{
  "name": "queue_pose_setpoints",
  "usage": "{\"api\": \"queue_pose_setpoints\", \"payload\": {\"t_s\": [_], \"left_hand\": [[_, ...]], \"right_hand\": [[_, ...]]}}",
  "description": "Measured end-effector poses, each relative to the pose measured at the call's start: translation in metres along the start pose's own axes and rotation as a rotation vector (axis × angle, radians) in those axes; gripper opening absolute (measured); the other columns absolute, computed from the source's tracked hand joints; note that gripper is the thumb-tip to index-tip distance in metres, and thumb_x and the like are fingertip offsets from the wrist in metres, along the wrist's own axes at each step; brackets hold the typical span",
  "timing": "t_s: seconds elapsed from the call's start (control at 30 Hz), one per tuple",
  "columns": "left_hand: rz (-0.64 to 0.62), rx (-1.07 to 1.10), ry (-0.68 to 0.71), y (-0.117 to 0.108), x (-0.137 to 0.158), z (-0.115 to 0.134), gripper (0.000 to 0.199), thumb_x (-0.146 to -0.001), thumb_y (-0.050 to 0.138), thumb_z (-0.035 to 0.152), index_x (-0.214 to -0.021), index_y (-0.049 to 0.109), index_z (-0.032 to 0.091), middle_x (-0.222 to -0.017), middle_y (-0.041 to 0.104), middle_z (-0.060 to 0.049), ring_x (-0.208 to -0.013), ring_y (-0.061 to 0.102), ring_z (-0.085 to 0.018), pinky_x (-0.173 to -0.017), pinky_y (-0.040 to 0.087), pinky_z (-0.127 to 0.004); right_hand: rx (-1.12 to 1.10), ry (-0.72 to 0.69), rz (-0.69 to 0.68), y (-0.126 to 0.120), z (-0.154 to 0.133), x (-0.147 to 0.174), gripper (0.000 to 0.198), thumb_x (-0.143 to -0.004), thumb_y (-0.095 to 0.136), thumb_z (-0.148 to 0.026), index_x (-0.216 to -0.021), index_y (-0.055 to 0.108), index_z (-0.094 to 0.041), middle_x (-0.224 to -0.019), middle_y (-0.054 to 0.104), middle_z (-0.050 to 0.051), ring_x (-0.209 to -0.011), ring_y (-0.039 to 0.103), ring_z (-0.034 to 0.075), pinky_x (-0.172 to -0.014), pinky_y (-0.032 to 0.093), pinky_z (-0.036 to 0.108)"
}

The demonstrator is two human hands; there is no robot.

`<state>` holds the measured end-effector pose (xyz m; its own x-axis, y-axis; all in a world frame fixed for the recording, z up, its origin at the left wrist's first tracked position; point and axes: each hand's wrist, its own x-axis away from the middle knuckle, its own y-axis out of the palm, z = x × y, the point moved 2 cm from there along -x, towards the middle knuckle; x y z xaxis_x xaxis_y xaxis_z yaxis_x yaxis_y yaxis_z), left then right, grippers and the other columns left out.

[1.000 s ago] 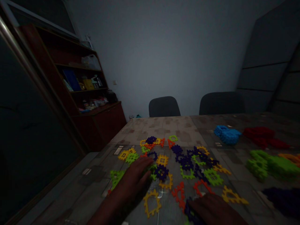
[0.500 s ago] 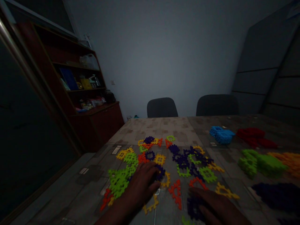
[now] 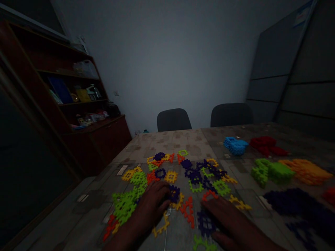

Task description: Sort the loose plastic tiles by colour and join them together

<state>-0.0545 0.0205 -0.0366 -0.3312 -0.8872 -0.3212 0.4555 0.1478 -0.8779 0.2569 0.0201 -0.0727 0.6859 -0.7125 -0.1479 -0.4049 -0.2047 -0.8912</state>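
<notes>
Flat plastic interlocking pieces with notched edges lie spread on the table around both hands. My left hand (image 3: 154,201) rests over the pieces, thumb apart from the fingers and nothing visible in its grasp. Just right of its fingertips are a purple piece (image 3: 174,192) and a yellow one partly under it. My right hand (image 3: 227,218) reaches in low over the table, fingers and thumb spread around a purple window-shaped piece (image 3: 205,223). An orange-red piece (image 3: 209,195) lies by its fingertips. Between the hands is an orange-red triangular piece (image 3: 188,211).
Heaped green pieces (image 3: 125,205) lie left of my left hand. Sorted piles stand on the right: blue (image 3: 235,145), red (image 3: 267,145), green (image 3: 274,171), orange (image 3: 306,170) and purple (image 3: 293,204). Two chairs (image 3: 174,120) stand behind the table (image 3: 178,137); a shelf cabinet (image 3: 99,139) is at left.
The view has turned to the right, so everything sits further left in the picture. More of the purple window-shaped piece shows beside my right hand. My left hand stays over the pieces.
</notes>
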Motion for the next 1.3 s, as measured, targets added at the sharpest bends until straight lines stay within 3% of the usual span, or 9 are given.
{"api": "queue_pose_setpoints", "payload": {"t_s": [0.13,0.37,0.53,0.7,0.77,0.87,1.0,1.17,1.3], "left_hand": [[0.003,0.032,-0.021,0.007,0.005,-0.012,0.013,-0.091,0.067,0.028,-0.104,0.068,0.025,-0.138,0.066,-0.012,-0.129,0.058,-0.034,-0.112,0.045,-0.054],[-0.004,0.066,-0.041,0.010,0.006,-0.021,0.019,-0.091,0.068,0.037,-0.105,0.067,0.025,-0.139,0.065,-0.013,-0.130,0.058,-0.036,-0.112,0.045,-0.055],[-0.070,0.089,-0.039,0.002,0.007,0.001,0.015,-0.092,0.067,0.037,-0.101,0.065,0.025,-0.136,0.066,-0.012,-0.129,0.058,-0.034,-0.111,0.047,-0.052],[-0.172,0.117,0.069,0.000,0.017,0.028,0.032,-0.092,0.067,0.039,-0.122,0.059,0.030,-0.139,0.064,-0.008,-0.127,0.058,-0.031,-0.110,0.047,-0.045],[-0.217,0.120,0.141,0.003,0.021,0.036,0.027,-0.092,0.068,0.038,-0.116,0.060,0.030,-0.138,0.064,-0.007,-0.128,0.056,-0.030,-0.114,0.042,-0.045],[-0.277,0.111,0.198,0.005,0.023,0.048,0.020,-0.086,0.071,0.030,-0.100,0.059,0.026,-0.124,0.068,-0.007,-0.114,0.061,-0.029,-0.107,0.046,-0.044],[-0.355,0.089,0.165,0.000,0.020,0.060,0.028,-0.078,0.075,0.019,-0.098,0.057,0.024,-0.124,0.066,-0.005,-0.112,0.060,-0.028,-0.102,0.045,-0.043],[-0.381,0.128,0.104,-0.010,0.020,0.066,0.041,-0.074,0.081,0.016,-0.106,0.057,0.025,-0.134,0.061,-0.003,-0.120,0.055,-0.028,-0.106,0.042,-0.042],[-0.427,0.142,0.046,-0.018,0.020,0.072,0.043,-0.072,0.079,0.008,-0.104,0.057,0.026,-0.127,0.062,-0.001,-0.115,0.055,-0.027,-0.103,0.043,-0.042]], "right_hand": [[-0.013,0.039,-0.026,-0.009,-0.013,-0.001,0.071,-0.086,0.066,-0.019,-0.154,0.047,-0.024,-0.157,0.049,0.013,-0.144,0.045,0.034,-0.118,0.038,0.052],[0.055,-0.110,-0.021,-0.039,-0.043,-0.004,0.070,-0.080,0.054,-0.003,-0.149,0.051,-0.017,-0.147,0.059,0.013,-0.134,0.055,0.026,-0.115,0.042,0.041],[0.020,-0.081,-0.039,-0.035,-0.041,-0.004,0.082,-0.073,0.056,0.000,-0.152,0.046,-0.018,-0.147,0.059,0.013,-0.135,0.052,0.028,-0.117,0.037,0.047],[0.000,-0.044,0.001,-0.032,-0.035,0.000,0.102,-0.065,0.058,-0.001,-0.160,0.032,-0.024,-0.157,0.048,0.012,-0.144,0.044,0.030,-0.119,0.036,0.047],[-0.027,-0.001,-0.018,-0.033,-0.033,0.001,0.100,-0.068,0.058,-0.004,-0.162,0.030,-0.026,-0.160,0.045,0.011,-0.146,0.041,0.031,-0.119,0.037,0.048],[-0.055,0.065,-0.075,-0.033,-0.027,0.001,0.089,-0.078,0.056,-0.008,-0.162,0.031,-0.026,-0.164,0.038,0.010,-0.150,0.036,0.030,-0.120,0.035,0.051],[-0.037,0.050,-0.102,-0.036,-0.018,0.005,0.076,-0.089,0.052,-0.012,-0.161,0.033,-0.031,-0.165,0.036,0.007,-0.150,0.036,0.028,-0.121,0.033,0.051],[-0.131,-0.068,-0.157,-0.039,-0.016,0.016,0.088,-0.084,0.058,-0.005,-0.160,0.031,-0.040,-0.165,0.037,0.003,-0.149,0.036,0.030,-0.119,0.035,0.054],[-0.136,-0.057,-0.244,-0.038,-0.015,0.021,0.087,-0.084,0.057,-0.005,-0.160,0.031,-0.040,-0.166,0.035,0.003,-0.150,0.033,0.030,-0.119,0.034,0.057]]}}
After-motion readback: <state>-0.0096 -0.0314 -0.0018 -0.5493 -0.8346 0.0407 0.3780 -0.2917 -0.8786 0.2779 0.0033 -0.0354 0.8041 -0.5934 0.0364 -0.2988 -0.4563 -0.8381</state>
